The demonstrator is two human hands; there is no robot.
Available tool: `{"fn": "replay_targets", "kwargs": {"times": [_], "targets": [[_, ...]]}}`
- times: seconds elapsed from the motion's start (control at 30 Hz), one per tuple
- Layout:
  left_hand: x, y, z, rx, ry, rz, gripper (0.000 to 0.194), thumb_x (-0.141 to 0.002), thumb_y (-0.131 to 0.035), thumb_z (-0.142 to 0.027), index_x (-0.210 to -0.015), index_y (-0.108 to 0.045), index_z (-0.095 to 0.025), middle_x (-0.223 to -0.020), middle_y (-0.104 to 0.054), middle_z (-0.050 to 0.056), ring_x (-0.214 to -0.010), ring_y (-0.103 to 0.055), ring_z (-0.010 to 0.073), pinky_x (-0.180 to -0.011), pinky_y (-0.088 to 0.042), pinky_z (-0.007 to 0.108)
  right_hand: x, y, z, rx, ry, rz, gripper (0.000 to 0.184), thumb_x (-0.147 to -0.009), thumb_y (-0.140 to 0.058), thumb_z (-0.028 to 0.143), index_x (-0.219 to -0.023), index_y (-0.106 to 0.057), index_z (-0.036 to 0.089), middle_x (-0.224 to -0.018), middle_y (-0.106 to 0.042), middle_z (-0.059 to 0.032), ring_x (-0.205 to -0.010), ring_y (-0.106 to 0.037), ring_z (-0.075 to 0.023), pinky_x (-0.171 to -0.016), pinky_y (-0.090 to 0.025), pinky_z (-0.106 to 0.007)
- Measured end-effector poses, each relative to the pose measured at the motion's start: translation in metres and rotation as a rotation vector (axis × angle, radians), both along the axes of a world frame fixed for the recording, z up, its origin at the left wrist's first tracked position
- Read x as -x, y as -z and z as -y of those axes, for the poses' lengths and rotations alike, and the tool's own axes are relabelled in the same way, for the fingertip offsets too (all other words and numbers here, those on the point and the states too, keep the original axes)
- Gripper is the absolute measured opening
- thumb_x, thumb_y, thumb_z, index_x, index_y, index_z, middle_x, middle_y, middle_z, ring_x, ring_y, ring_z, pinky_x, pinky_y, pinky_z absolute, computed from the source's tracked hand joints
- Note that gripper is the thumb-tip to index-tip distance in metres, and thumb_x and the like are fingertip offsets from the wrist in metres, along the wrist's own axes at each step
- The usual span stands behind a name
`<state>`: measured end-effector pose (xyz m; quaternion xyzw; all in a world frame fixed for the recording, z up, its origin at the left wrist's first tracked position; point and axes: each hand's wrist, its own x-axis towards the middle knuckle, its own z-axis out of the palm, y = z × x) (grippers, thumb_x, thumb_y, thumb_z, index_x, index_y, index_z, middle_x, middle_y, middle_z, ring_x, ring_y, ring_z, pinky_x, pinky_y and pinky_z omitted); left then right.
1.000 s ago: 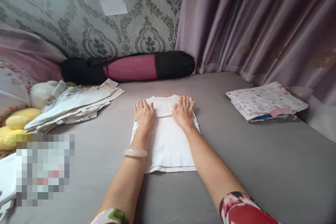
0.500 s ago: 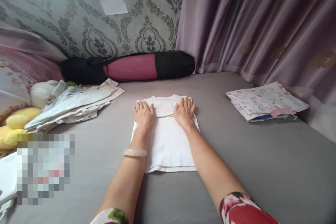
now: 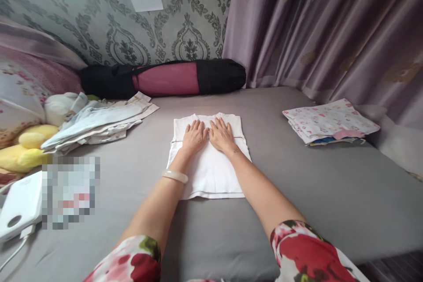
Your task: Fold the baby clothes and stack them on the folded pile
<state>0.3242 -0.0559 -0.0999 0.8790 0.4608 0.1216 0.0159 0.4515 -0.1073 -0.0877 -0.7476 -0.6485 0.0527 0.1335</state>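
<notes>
A white shirt (image 3: 214, 176) lies on the grey bed sheet (image 3: 297, 194), its upper part folded down over the body in a flat band. My left hand (image 3: 195, 136) rests palm down on that band, fingers stretched out. Beside it my right hand (image 3: 222, 134) also lies flat on the cloth, fingers extended, the two thumbs nearly touching. Neither hand grips the fabric. A pale bangle (image 3: 175, 176) circles my left wrist.
Several light garments (image 3: 99, 123) lie in a pile at the left, by yellow and white plush toys (image 3: 36, 141). A white device with a cable (image 3: 21, 207) sits nearer. Folded patterned cloths (image 3: 330, 121) lie right. A long black-and-pink bag (image 3: 165, 79) lines the wall.
Both hands have slid inward across the shirt, from its outer edges to near the middle. The view has tipped down slightly, showing more of the white device.
</notes>
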Motion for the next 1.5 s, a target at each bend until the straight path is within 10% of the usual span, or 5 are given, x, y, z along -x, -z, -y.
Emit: {"fn": "replay_targets", "kwargs": {"times": [0.43,0.77,1.03,1.5], "targets": [[0.083,-0.006,0.049,0.041,0.271,-0.119,0.07,-0.1,-0.023,-0.056,-0.152,-0.028,-0.011,-0.16,-0.024,0.02,-0.151,-0.014,0.0303,-0.121,-0.011,0.053,-0.009,-0.013,0.075,0.128,-0.373,0.028,0.062,-0.102,-0.026,0.045,-0.156,-0.023,0.015,-0.165,-0.009,-0.0133,-0.152,0.0,-0.0243,-0.122,-0.002,-0.048],[0.108,-0.035,0.089,0.37,0.498,-0.091,0.088,-0.09,-0.037,-0.071,-0.157,-0.015,-0.019,-0.165,-0.009,0.015,-0.152,-0.006,0.0299,-0.122,-0.004,0.05,-0.002,-0.029,0.12,0.266,-0.601,-0.059,0.075,-0.098,-0.035,0.06,-0.158,-0.018,0.018,-0.165,-0.003,-0.0127,-0.152,0.003,-0.0261,-0.122,0.002,-0.051],[0.113,-0.059,0.103,0.544,0.704,-0.001,0.055,-0.09,-0.052,-0.061,-0.136,-0.055,-0.031,-0.156,-0.038,0.007,-0.147,-0.028,0.0304,-0.121,-0.014,0.053,-0.011,-0.03,0.145,0.282,-0.71,-0.117,0.067,-0.097,-0.04,0.058,-0.155,-0.03,0.023,-0.165,-0.008,-0.0107,-0.152,0.0,-0.025,-0.122,0.0,-0.049],[0.103,-0.06,0.123,0.445,0.698,0.142,0.025,-0.095,-0.049,-0.029,-0.11,-0.068,-0.021,-0.106,-0.066,0.009,-0.096,-0.061,0.0199,-0.088,-0.048,0.033,-0.007,-0.041,0.17,0.236,-0.731,-0.239,0.047,-0.095,-0.054,0.041,-0.14,-0.054,0.027,-0.157,-0.037,-0.0074,-0.147,-0.027,-0.0246,-0.122,-0.013,-0.052]]}}
